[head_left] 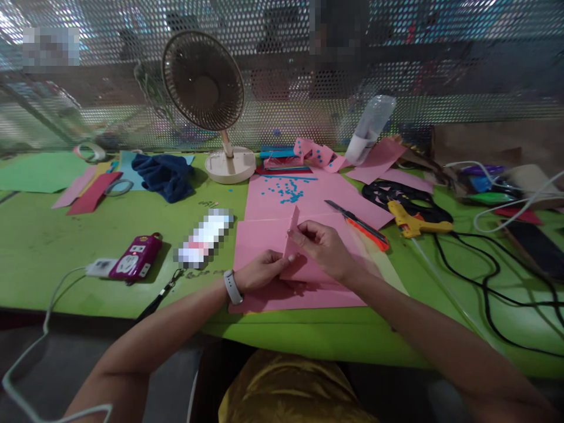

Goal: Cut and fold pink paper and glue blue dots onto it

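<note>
Both hands hold a folded piece of pink paper (pixel 292 265) over larger pink sheets (pixel 259 296) at the table's front. My left hand (pixel 262 270), with a grey watch band at its wrist, grips the paper's lower left side between thumb and fingers. The fingers of my right hand (pixel 324 247) are pinched at the paper's raised upper edge. Small blue paper dots (pixel 291 191) lie scattered on the pink sheet beyond. To the right of the hands rests an orange and black box cutter (pixel 359 226).
A yellow glue gun (pixel 416 222) with a black cord lies at right. Behind stand a fan (pixel 231 167) and a tilted clear bottle (pixel 372 126). On the left are a purple power bank (pixel 136 258), a blurred-out phone (pixel 205 238) and a dark blue cloth (pixel 163 176).
</note>
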`<state>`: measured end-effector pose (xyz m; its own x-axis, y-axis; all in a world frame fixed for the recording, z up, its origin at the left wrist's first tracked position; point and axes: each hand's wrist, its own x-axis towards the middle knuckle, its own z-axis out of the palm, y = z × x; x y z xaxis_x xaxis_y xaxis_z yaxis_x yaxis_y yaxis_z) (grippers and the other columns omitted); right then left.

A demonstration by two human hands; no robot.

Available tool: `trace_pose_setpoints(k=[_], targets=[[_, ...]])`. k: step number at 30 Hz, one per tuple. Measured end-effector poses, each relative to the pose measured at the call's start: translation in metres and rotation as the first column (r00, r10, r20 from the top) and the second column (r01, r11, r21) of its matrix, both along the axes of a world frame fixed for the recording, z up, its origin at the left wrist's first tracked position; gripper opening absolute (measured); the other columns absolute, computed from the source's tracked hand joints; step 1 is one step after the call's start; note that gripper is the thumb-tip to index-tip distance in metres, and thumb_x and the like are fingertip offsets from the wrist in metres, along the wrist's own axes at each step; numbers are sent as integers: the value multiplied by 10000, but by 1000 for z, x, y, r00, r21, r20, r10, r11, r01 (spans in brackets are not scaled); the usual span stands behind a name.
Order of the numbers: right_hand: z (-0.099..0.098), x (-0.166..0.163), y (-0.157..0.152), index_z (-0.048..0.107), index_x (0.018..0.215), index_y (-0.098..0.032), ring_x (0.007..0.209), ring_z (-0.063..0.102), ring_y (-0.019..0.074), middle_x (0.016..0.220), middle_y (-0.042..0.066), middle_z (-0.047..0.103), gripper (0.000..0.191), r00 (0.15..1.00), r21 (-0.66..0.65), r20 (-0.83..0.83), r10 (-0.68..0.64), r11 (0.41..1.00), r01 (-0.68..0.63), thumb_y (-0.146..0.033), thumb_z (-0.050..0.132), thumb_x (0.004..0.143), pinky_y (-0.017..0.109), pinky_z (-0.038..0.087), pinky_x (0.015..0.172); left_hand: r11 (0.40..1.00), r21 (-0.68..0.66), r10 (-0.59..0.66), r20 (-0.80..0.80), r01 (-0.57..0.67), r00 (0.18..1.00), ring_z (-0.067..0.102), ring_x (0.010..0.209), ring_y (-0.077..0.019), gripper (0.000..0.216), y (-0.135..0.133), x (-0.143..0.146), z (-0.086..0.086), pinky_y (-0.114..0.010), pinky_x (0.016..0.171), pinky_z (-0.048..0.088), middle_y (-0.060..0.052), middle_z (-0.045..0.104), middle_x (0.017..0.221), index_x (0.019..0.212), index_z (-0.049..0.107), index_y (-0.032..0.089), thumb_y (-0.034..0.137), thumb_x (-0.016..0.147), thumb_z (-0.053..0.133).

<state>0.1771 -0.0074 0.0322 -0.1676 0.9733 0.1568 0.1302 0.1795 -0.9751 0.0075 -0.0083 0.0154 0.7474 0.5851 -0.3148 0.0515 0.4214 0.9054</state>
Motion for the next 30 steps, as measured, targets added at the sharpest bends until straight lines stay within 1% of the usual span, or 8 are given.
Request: trace_pose_setpoints(k=[6, 9, 12, 16, 18, 21, 25, 30], targets=[[0, 0, 0, 575, 734, -193, 660, 473, 131, 698, -10, 547, 347, 1000, -9, -6, 9, 1000, -9, -524, 629, 823, 274, 392, 618, 999, 24, -25, -11, 25, 1000, 713, 785, -226, 604, -1, 0, 5, -342, 800, 546, -153, 738, 792, 815, 687, 73, 667, 794, 575], [1, 0, -1, 567, 721, -195, 652, 467, 131, 690, -12, 540, 345, 1000, -8, -3, 5, 1000, -5, -519, 626, 824, 277, 390, 613, 998, 60, -15, -45, 17, 999, 696, 737, -210, 611, -1, 0, 5, -316, 734, 541, -141, 726, 755, 794, 681, 76, 674, 799, 561], [1, 1, -1, 570, 727, -195, 652, 478, 133, 694, -12, 552, 326, 1000, 11, 5, -4, 1000, 4, -500, 618, 832, 278, 393, 613, 984, 176, 32, -100, -14, 994, 645, 688, -176, 577, 0, -1, 1, -271, 646, 500, -109, 698, 745, 792, 663, 83, 657, 774, 606], [0, 3, -1, 573, 738, -191, 667, 491, 131, 708, -11, 562, 296, 1000, 26, 31, -5, 1000, 5, -462, 605, 852, 271, 392, 620, 935, 347, 99, -56, -74, 993, 547, 683, -122, 461, 5, -4, -3, -223, 603, 418, -44, 639, 795, 871, 641, 110, 541, 730, 723], [0, 4, -1, 569, 730, -190, 662, 489, 129, 698, -14, 559, 299, 999, 26, 48, -12, 1000, 11, -460, 606, 852, 269, 390, 617, 915, 398, 106, -76, -68, 991, 454, 607, -91, 439, 6, -5, -4, -211, 543, 345, -5, 559, 692, 772, 619, 116, 550, 754, 689], [-1, 3, -1, 570, 731, -189, 658, 493, 127, 702, -12, 569, 298, 998, 26, 61, -14, 1000, 12, -461, 611, 846, 269, 390, 618, 894, 446, 119, -132, -48, 984, 312, 537, -72, 499, 6, -5, -4, -224, 495, 238, 36, 402, 574, 613, 526, 135, 592, 792, 613], [0, 4, -1, 572, 727, -189, 659, 497, 127, 696, -14, 571, 288, 997, 35, 82, 3, 999, -6, -448, 611, 847, 269, 388, 622, 883, 465, 129, -119, -60, 984, 309, 549, -80, 495, 7, -5, -4, -235, 509, 239, 36, 390, 589, 629, 517, 146, 602, 811, 578], [1, 4, -3, 577, 716, -189, 653, 500, 123, 695, -11, 583, 288, 995, 49, 99, 8, 999, -13, -440, 599, 855, 265, 391, 617, 876, 479, 157, -177, -55, 972, 228, 500, -66, 553, 7, -6, -3, -249, 466, 160, 50, 306, 517, 527, 464, 153, 621, 794, 587]])
